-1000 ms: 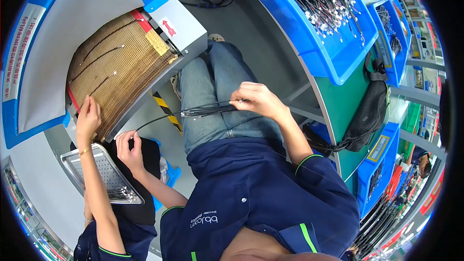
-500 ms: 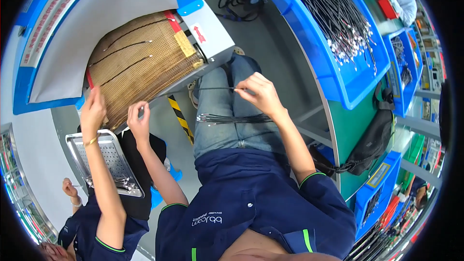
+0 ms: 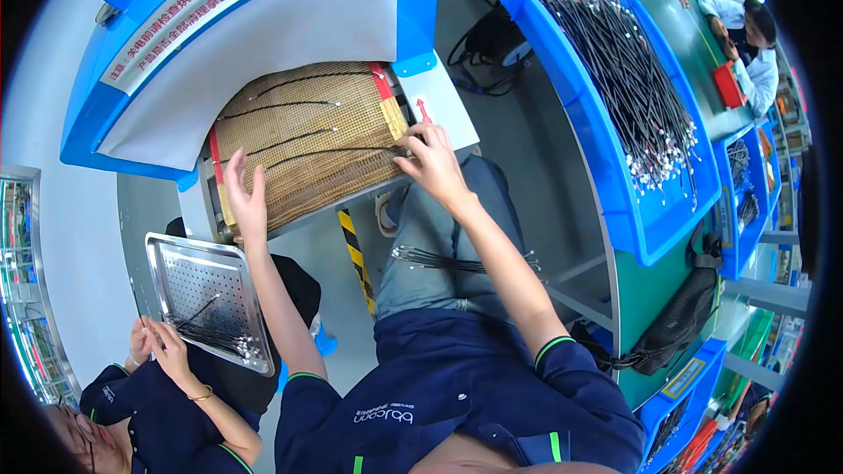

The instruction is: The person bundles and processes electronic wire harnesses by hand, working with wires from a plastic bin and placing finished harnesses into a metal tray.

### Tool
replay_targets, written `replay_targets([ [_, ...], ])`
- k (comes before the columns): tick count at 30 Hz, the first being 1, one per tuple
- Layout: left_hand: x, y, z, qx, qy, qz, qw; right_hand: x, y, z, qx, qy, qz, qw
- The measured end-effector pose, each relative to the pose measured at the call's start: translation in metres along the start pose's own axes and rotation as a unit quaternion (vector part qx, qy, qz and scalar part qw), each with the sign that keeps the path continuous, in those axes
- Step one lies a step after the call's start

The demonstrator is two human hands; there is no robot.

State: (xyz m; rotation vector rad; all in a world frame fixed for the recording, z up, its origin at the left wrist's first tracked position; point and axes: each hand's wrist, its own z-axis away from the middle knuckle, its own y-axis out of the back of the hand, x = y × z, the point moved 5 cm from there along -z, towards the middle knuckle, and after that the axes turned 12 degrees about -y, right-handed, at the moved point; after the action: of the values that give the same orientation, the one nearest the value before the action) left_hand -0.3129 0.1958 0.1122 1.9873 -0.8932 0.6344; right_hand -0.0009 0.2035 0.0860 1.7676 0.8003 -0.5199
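A thin black cable [image 3: 329,153] lies across the near part of a brown mesh conveyor belt [image 3: 290,190]. At its right end, by the belt's yellow edge, my right hand [image 3: 432,167] has its thumb and fingers closed on the cable. My left hand [image 3: 246,202] is over the belt's left side, near the cable's other end, its thumb and fingers apart. Farther in lie several similar cables with small white ends, including one black cable [image 3: 294,107]. A bundle of black cables [image 3: 443,260] rests across my lap.
A blue machine hood [image 3: 418,9] arches over the belt. At right, a blue bin [image 3: 575,114] full of cables stands on a green table [image 3: 645,316]. At left, a co-worker's hands [image 3: 162,347] are by a perforated metal tray [image 3: 206,276] holding cables. A black bag [image 3: 680,303] hangs at the table edge.
My hands have moved forward, and the cable from above my lap now lies on the belt. My left hand has opened out. The co-worker's hand has drawn back from the belt to the tray.
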Motion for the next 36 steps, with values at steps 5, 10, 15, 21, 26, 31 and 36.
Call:
replay_targets([
  [5,0.184,0.014,0.011,0.014,-0.020,0.631,0.775,0.008,0.037,0.051,0.021,-0.048,-0.056,0.997],
  [10,0.298,0.009,0.022,-0.161,-0.049,0.867,0.469,0.072,0.043,0.161,-0.236,-0.138,0.046,0.961],
  [15,0.345,0.004,0.044,-0.201,0.049,0.869,0.449,0.085,0.055,0.230,-0.280,-0.136,0.077,0.947],
  [21,0.365,0.041,0.050,-0.261,-0.032,0.843,0.470,0.065,0.058,0.234,-0.285,-0.132,0.075,0.946],
  [26,0.374,0.090,0.053,-0.123,0.077,0.823,0.549,0.040,0.055,0.234,-0.281,-0.138,0.088,0.946],
  [31,0.367,0.127,0.058,-0.054,-0.219,0.810,0.541,0.002,0.052,0.224,-0.276,-0.123,0.066,0.951],
  [36,0.373,0.147,0.040,0.079,-0.452,0.283,0.842,-0.033,0.067,0.233,-0.263,-0.138,0.073,0.952],
])
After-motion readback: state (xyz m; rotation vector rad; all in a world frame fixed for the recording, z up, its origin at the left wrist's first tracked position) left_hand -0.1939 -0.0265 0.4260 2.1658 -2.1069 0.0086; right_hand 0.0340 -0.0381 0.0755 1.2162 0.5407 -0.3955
